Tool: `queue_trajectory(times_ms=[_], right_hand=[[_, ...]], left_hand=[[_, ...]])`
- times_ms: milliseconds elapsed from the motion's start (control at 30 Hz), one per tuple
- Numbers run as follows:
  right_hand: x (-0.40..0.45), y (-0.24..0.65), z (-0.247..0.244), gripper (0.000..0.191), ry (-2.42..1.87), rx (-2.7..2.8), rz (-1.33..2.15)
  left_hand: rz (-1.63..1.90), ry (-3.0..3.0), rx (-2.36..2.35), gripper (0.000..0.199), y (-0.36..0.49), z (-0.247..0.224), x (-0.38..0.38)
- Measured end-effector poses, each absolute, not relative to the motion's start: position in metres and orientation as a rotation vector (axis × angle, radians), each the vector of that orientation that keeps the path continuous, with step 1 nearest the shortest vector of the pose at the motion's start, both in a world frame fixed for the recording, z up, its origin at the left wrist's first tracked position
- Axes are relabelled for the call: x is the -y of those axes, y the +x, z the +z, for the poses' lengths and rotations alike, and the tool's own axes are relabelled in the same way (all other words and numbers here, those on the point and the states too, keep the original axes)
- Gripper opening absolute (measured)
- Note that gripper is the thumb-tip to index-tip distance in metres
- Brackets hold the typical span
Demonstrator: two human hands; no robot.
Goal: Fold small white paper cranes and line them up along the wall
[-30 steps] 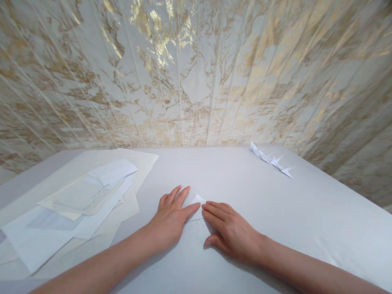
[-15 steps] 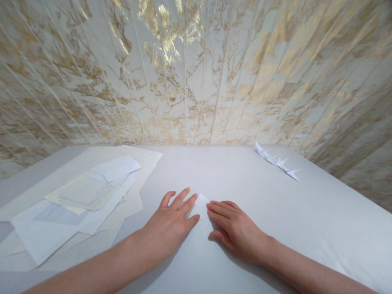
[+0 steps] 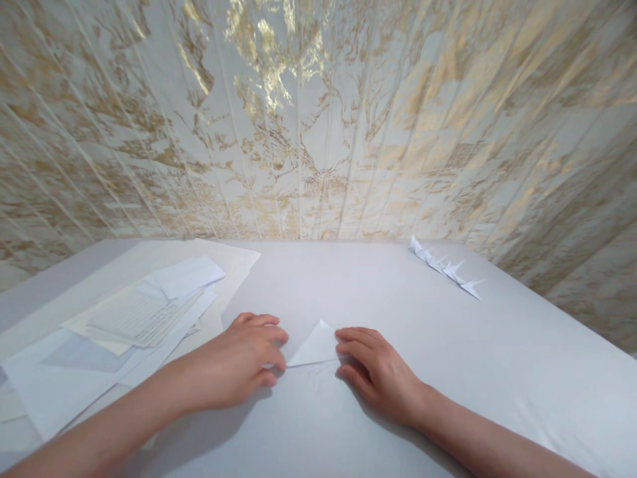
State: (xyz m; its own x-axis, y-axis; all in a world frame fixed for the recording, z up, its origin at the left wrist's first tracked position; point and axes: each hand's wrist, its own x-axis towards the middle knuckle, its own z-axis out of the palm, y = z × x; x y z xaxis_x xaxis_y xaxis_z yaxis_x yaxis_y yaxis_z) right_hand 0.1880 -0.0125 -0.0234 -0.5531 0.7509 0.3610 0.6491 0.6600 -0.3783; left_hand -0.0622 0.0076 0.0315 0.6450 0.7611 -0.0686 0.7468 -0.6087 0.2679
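Note:
A white folded paper triangle (image 3: 317,346) lies flat on the white table, its peak pointing away from me. My left hand (image 3: 249,358) is just off the triangle's left corner, fingers loosely curled and apart, with nothing in them. Over the triangle's right side rests my right hand (image 3: 381,372); its fingertips touch the paper and hide the right corner. The thumb of that hand stands apart from the fingers.
At left lies a spread stack of loose papers (image 3: 139,318), some with writing, partly under my left forearm. A row of small folded paper shapes with pointed tips (image 3: 442,269) sits at the back right. Behind the table hangs a gold-patterned curtain (image 3: 318,133).
My left hand has slid left off the triangle, uncovering its left half, and its fingers have curled a little. My right hand has stayed nearly in place.

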Motion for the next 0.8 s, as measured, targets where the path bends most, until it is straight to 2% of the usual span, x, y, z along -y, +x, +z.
queue_trajectory(times_ms=[133, 367, 467, 567, 633, 733, 800], right_hand=[[0.008, 0.188, -0.026, 0.038, -1.255, 2.232, 0.292], [0.005, 0.18, -0.029, 0.052, -1.289, 2.17, 0.416], [0.001, 0.177, -0.03, 0.056, -1.161, 2.156, 0.382], [-0.012, 0.173, -0.025, 0.047, -0.98, 2.115, 0.323], [-0.024, 0.171, -0.022, 0.032, -0.905, 2.072, 0.26], [-0.039, 0.169, -0.02, 0.031, -0.846, 2.003, 0.169], [-0.045, 0.17, -0.021, 0.033, -0.839, 1.963, 0.13]], left_hand=[[0.219, 2.389, -1.349, 0.016, -0.055, 0.017, -0.018], [0.424, 2.232, -1.352, 0.035, -0.038, -0.004, -0.024], [0.468, 2.155, -1.237, 0.031, -0.033, 0.001, -0.029], [0.478, 1.938, -1.102, 0.025, -0.03, 0.008, -0.034], [0.526, 1.639, -1.07, 0.036, -0.026, 0.01, -0.038], [0.709, 1.182, -1.018, 0.048, -0.021, 0.007, -0.043], [0.805, 1.037, -1.004, 0.043, -0.018, 0.004, -0.046]])
